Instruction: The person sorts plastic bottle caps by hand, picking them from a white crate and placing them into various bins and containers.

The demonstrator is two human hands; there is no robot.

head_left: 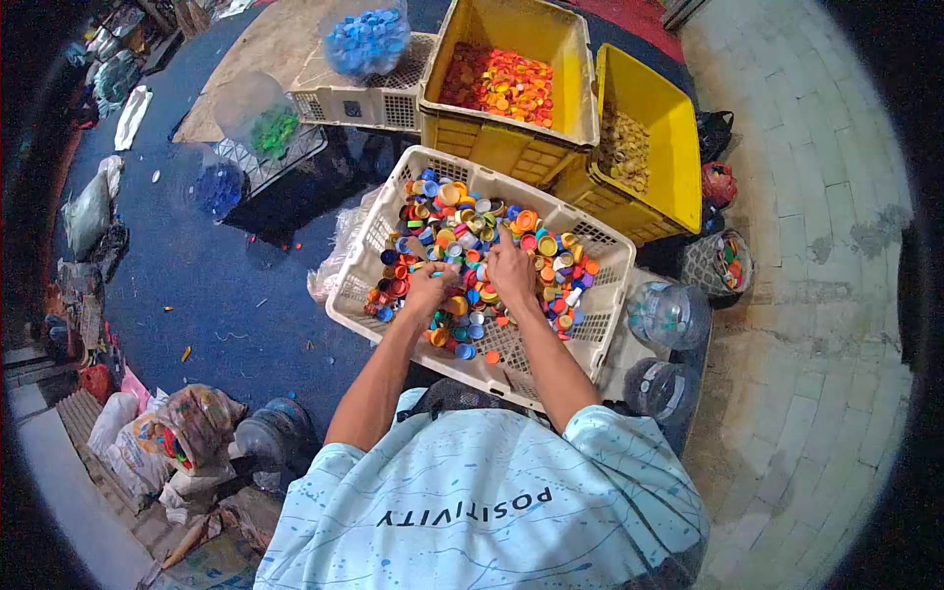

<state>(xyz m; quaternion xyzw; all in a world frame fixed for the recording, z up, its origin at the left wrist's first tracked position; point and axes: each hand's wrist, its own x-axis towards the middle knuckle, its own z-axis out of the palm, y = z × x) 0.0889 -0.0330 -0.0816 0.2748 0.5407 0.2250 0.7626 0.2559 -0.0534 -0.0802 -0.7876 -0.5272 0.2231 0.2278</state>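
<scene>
A white perforated crate (372, 258) in front of me holds a heap of mixed coloured bottle caps (447, 194). My left hand (430, 287) is over the left-middle part of the heap, its fingers curled together at the caps; what they grip, if anything, is too small to make out. Just right of it, my right hand (511, 267) reaches into the caps with its fingers pointing away from me. Its fingertips are close together among the caps, and I cannot tell whether a cap is between them.
Behind the crate stand a yellow bin (551, 34) of orange and red caps and another yellow bin (677, 147) of pale caps. Clear containers hold blue caps (367, 41), green caps (274, 132) and dark blue caps (218, 189). Large bottles (669, 315) stand right, bags (192, 423) lower left.
</scene>
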